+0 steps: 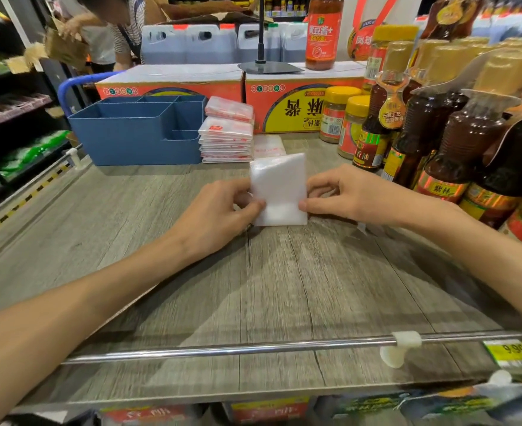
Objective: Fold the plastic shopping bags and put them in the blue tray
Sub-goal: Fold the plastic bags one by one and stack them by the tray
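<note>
1. Wood-grain shelf top (284,287) lay bare nearest us, behind a metal rail (253,348).
2. Our left hand (220,213) and right hand (342,195) pinched the white plastic bag (279,189) at its two side edges, thumbs on top; it sat as a small folded rectangle on the shelf.
3. We judged the folding nearly finished; next came a last crease, then a lift leftward and away.
4. Beyond stood a stack of folded bags (226,139), and beside it the blue tray (130,142), with sauce bottles (456,133) to the right.
</note>
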